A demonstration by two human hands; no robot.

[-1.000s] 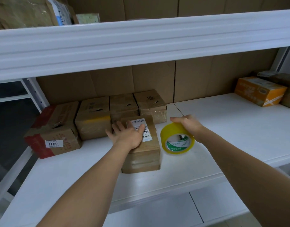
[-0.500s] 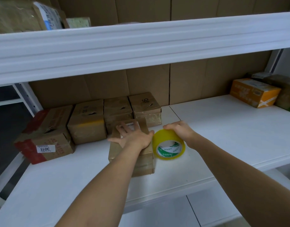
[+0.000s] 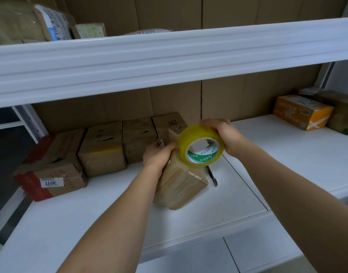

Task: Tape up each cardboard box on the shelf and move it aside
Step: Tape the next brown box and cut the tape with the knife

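A small brown cardboard box (image 3: 181,184) sits turned at an angle on the white shelf (image 3: 110,217), in front of a row of similar boxes. My left hand (image 3: 157,154) grips its upper left edge, fingers curled over the top. My right hand (image 3: 224,136) holds a yellow roll of tape (image 3: 198,146) with a green and white core, lifted off the shelf and held against the box's top right. The tape's loose end is hidden.
Behind stand three brown boxes (image 3: 102,150) in a row and a red-edged box (image 3: 51,170) labelled 3011 at the left. A dark pen-like tool (image 3: 212,176) lies right of the box. An orange box (image 3: 301,111) sits far right. The upper shelf's edge (image 3: 169,62) hangs overhead.
My right hand lifted the tape roll off the shelf onto the box's top. The left hand went from lying flat on the box to gripping its edge, and the box turned at an angle.
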